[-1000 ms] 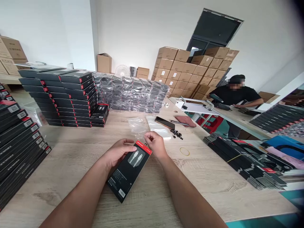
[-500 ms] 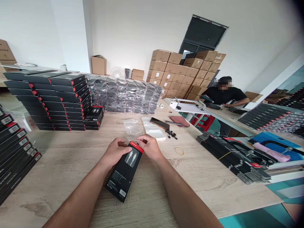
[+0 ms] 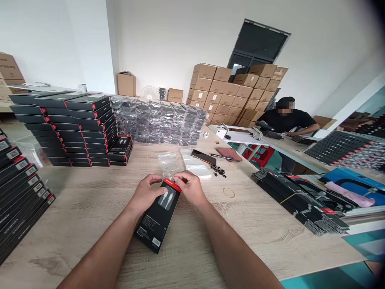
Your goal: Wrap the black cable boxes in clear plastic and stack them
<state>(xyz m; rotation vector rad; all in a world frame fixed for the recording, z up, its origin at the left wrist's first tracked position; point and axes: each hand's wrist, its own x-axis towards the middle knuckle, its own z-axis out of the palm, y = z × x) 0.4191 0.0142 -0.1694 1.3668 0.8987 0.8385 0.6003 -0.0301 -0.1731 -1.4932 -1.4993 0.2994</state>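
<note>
A slim black cable box point(image 3: 156, 218) with a red top end lies tilted on the table, a picture of white cable plugs on its face. My left hand point(image 3: 147, 192) grips its upper left side, thumb on the front. At the red end, the fingers of my right hand point(image 3: 189, 184) are pinched around a small black plastic piece point(image 3: 173, 182), mostly covered by the fingertips. Just beyond lies a clear plastic bag point(image 3: 169, 161). Several loose small black pieces point(image 3: 219, 171) are scattered to the right, near a phone point(image 3: 203, 156).
Stacked black boxes point(image 3: 75, 132) stand at left, with plastic-wrapped stacks point(image 3: 162, 122) behind. A yellow rubber band point(image 3: 229, 192) lies right of my hands. Banded flat cartons point(image 3: 296, 200) sit at the right edge. A co-worker point(image 3: 288, 118) sits at another table.
The view has shifted slightly. Both hands stay at the box's red end, with only small finger movement there.
</note>
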